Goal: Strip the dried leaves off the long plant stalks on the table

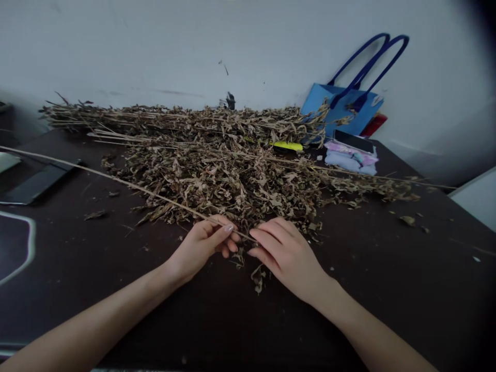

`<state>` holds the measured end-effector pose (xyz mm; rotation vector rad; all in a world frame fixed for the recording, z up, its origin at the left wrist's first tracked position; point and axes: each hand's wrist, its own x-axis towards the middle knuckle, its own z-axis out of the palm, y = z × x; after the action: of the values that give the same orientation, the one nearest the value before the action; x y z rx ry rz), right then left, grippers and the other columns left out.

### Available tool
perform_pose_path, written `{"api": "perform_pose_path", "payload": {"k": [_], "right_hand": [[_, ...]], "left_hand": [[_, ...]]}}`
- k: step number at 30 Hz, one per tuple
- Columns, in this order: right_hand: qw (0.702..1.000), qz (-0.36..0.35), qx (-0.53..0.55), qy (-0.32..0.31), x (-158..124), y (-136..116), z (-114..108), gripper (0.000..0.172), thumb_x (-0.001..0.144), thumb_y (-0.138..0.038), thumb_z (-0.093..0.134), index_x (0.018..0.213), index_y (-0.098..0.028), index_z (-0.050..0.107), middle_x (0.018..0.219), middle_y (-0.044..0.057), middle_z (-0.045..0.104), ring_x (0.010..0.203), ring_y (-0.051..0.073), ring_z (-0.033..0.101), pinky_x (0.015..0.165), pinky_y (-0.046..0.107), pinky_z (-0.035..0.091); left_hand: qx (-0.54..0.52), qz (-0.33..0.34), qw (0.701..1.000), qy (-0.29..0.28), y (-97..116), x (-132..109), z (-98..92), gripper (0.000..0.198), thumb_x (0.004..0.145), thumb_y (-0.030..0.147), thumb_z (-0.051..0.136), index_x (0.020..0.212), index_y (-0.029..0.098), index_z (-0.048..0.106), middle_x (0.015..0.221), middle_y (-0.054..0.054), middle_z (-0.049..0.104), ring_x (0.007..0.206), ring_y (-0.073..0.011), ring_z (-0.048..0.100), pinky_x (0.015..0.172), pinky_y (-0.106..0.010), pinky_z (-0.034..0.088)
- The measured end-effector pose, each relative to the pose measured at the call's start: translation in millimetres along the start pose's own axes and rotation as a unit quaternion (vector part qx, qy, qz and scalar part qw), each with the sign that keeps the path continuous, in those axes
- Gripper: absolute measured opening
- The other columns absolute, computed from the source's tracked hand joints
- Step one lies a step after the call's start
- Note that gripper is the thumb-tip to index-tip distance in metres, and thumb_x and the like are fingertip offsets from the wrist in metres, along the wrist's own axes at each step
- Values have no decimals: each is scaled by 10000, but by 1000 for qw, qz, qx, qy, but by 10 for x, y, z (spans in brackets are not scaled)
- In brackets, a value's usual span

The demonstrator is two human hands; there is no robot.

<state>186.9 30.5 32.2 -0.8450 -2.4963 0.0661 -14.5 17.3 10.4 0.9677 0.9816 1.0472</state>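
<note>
My left hand (207, 238) pinches a long, thin dried plant stem (132, 185) between thumb and fingers. The stem slants from the far left edge down to the middle, bare along most of its length. Close to its lower end, my right hand (284, 250) is closed with the fingertips on the stem, and their exact grip is partly hidden. Curled dry leaves (259, 279) hang below the fingers. Just beyond both hands lies a heap of dried leaves (232, 181) on the dark table (217, 320).
Along the wall, a bundle of dried leafy stalks (174, 121) lies behind the heap. At the back right are a blue bag (352, 111), a phone (354, 140) on tissue packs (349, 159) and a yellow item (287, 146). A dark flat object (39, 183) lies left.
</note>
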Motion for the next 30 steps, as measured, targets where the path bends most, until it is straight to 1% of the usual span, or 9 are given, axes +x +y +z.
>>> {"api": "perform_pose_path", "payload": {"k": [3,5,8,12,15,18,21,25,30], "right_hand": [[991,-47,116,40,-21,-82,-178,234,854,-157,517,1086,-160,545,1098,90,592,1092,194,490,940,359,406],[964,-43,256,-60,-39,-144,-236,195,861,-119,478,1023,-186,563,1040,46,613,1009,126,545,884,263,440],[871,-71,391,-290,-53,-183,-144,136,883,-185,468,912,-195,600,891,9,632,857,81,584,790,187,461],[821,-85,428,-370,-33,-70,102,145,861,-210,508,950,-189,622,933,28,627,871,95,586,775,199,465],[831,-20,441,-337,-2,107,181,186,877,-196,473,996,-197,616,1068,43,607,994,106,563,873,246,443],[850,95,466,-227,12,320,212,196,894,-232,451,1002,-188,608,1106,57,598,1052,125,547,952,306,402],[829,205,504,-129,0,519,257,207,884,-292,477,1008,-164,582,1024,76,620,928,138,603,835,303,472],[816,250,514,-80,-28,648,278,264,917,-342,404,1067,-163,527,996,88,613,768,114,616,640,255,499],[857,265,441,-35,-25,532,144,255,898,-364,448,958,-172,606,826,39,625,648,92,561,567,226,463]], "left_hand": [[-30,14,999,12,16,2,5,156,819,273,621,846,125,576,754,-32,645,613,-100,594,532,-197,464],[-43,22,999,24,28,6,-5,147,818,262,624,841,126,573,751,-27,648,611,-95,594,539,-194,464],[-53,36,997,38,37,14,-19,149,810,266,636,827,131,575,748,-27,657,608,-92,592,553,-196,465],[-60,54,996,32,54,26,-32,146,808,265,639,829,134,581,746,-24,655,608,-92,590,562,-200,467],[-66,67,995,27,75,38,-49,118,816,240,628,818,134,577,743,-16,644,611,-88,584,564,-196,467],[-67,73,995,9,77,48,-77,92,838,225,597,821,137,575,748,-16,641,614,-88,584,560,-195,470],[-46,84,995,-20,53,50,-108,88,867,219,555,839,138,579,771,-25,643,634,-94,598,566,-200,480],[17,107,992,-56,36,45,-123,136,897,217,505,848,125,592,753,-34,625,628,-100,602,576,-212,494],[78,113,988,-78,57,40,-94,175,911,216,473,835,104,584,730,-42,603,620,-108,606,575,-224,511]]}}
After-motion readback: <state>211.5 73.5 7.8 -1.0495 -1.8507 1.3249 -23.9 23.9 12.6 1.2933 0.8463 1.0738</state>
